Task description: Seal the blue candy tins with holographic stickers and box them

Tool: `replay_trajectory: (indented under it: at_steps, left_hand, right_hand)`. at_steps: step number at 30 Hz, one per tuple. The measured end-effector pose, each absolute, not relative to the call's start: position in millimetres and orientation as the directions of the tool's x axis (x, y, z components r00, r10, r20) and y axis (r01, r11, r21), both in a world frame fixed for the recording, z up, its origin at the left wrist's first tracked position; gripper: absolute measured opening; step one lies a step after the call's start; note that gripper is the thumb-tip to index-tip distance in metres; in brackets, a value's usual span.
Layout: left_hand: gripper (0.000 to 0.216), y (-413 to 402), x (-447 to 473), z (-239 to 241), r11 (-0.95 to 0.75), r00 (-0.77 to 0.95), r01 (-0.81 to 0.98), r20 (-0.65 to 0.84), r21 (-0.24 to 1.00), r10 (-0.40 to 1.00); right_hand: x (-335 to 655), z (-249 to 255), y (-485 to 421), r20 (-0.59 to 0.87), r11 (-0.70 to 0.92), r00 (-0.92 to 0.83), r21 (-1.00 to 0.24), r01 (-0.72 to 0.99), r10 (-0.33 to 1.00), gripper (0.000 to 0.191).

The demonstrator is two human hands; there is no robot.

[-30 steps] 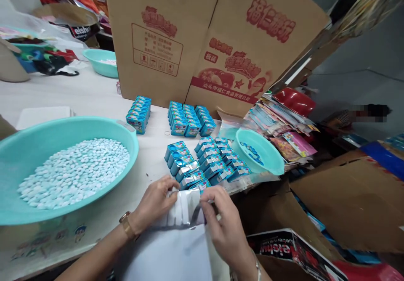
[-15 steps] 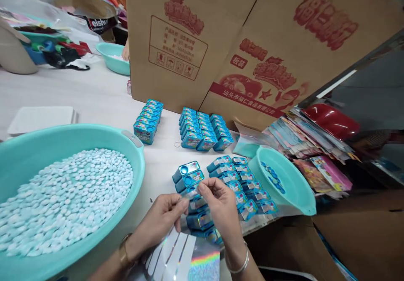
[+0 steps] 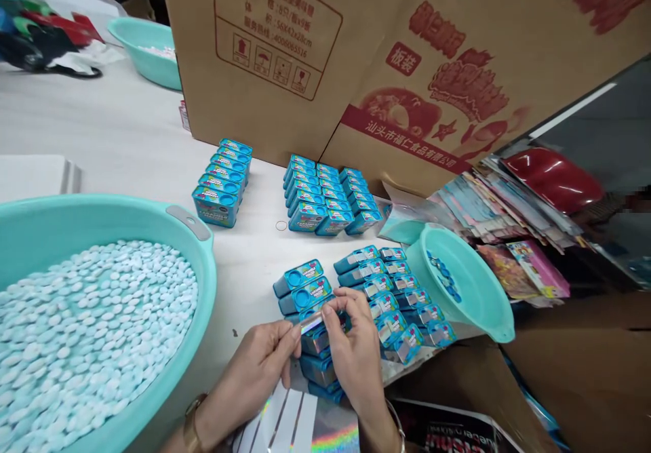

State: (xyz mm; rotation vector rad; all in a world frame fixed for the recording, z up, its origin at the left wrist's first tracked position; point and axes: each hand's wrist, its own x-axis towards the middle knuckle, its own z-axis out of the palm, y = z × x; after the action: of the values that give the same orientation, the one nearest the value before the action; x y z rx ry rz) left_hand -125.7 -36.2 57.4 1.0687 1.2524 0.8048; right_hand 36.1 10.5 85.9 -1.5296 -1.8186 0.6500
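one end of a thin shiny strip (image 3: 311, 323) is pinched between the thumb and fingers of the left hand (image 3: 259, 358), and its other end is pinched by the right hand (image 3: 353, 344), so that the strip is held above the nearest row of blue boxes (image 3: 301, 275). compared with a second ago, when both hands are seen at the strip sheet (image 3: 287, 416), only this piece is now gripped; it is therefore judged to be free of the sheet, which lies below the hands at the near edge of the worktop (image 3: 249, 270). just to the right, pale bands are seen across the banded boxes (image 3: 391, 324), grouped by the right edge beside a small basin (image 3: 478, 293). toward the left edge, pale tablets (image 3: 127, 297) are held in a large basin (image 3: 102, 226). farther back, upright boxes (image 3: 308, 202) are lined up before a printed carton (image 3: 254, 124).
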Motion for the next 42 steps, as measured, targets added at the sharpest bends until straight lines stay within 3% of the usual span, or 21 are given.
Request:
replay_trajectory:
  at_steps: [7, 10, 14, 20, 25, 30, 32, 35, 38, 42]
  left_hand:
    - [0.055, -25.6, -125.7, 37.7, 0.37, 0.236, -0.018, -0.356, 0.929, 0.904]
    - [0.063, -19.3, -126.2, 22.3, 0.428, 0.288, -0.081, -0.39, 0.9, 0.875]
    - [0.067, -18.3, -125.8, 14.8, 0.465, 0.278, -0.061, -0.433, 0.883, 0.857]
    - [0.055, -52.6, -123.9, 69.7, 0.326, 0.349, 0.007, -0.308, 0.945, 0.885]
    - [0.037, -84.0, -120.2, 111.6, 0.208, 0.478, 0.064, -0.213, 0.976, 0.853]
    - [0.037, -95.5, -107.2, 119.1, 0.11, 0.432, 0.144, -0.163, 0.983, 0.887]
    - [0.044, -97.9, -102.0, 120.6, 0.085, 0.414, 0.194, -0.16, 0.977, 0.896]
    - [0.051, -101.4, -96.2, 124.5, 0.081, 0.436, 0.196, -0.161, 0.977, 0.885]
    - [0.053, -104.9, -92.9, 128.6, 0.075, 0.442, 0.197, -0.157, 0.977, 0.883]
    - [0.051, -107.3, -91.1, 131.5, 0.091, 0.432, 0.197, -0.169, 0.976, 0.886]
  right_hand:
    - [34.7, 80.0, 12.4, 0.214, 0.237, -0.118, -0.703, 0.671, 0.97, 0.016]
    - [33.2, 75.8, 13.5, 0.243, 0.238, -0.088, -0.704, 0.669, 0.966, 0.002]
    - [34.0, 70.7, 15.8, 0.251, 0.237, -0.078, -0.699, 0.675, 0.965, 0.01]
    - [63.3, 112.0, -21.2, 0.204, 0.233, -0.113, -0.854, 0.466, 0.972, 0.024]
    - [96.3, 156.6, -79.5, -0.003, 0.23, -0.47, -0.869, 0.438, 0.883, 0.022]
    - [121.0, 160.7, -108.8, -0.037, 0.077, -0.443, -0.968, 0.237, 0.896, 0.034]
    - [125.5, 160.2, -115.2, -0.004, 0.157, -0.439, -0.931, 0.328, 0.899, 0.026]
    - [124.6, 158.7, -123.7, 0.138, 0.384, -0.454, -0.77, 0.51, 0.88, 0.014]
    - [121.6, 154.3, -129.9, 0.275, 0.54, -0.497, -0.652, 0.533, 0.823, 0.02]
    - [123.4, 147.3, -134.3, 0.337, 0.579, -0.484, -0.613, 0.538, 0.807, 0.024]
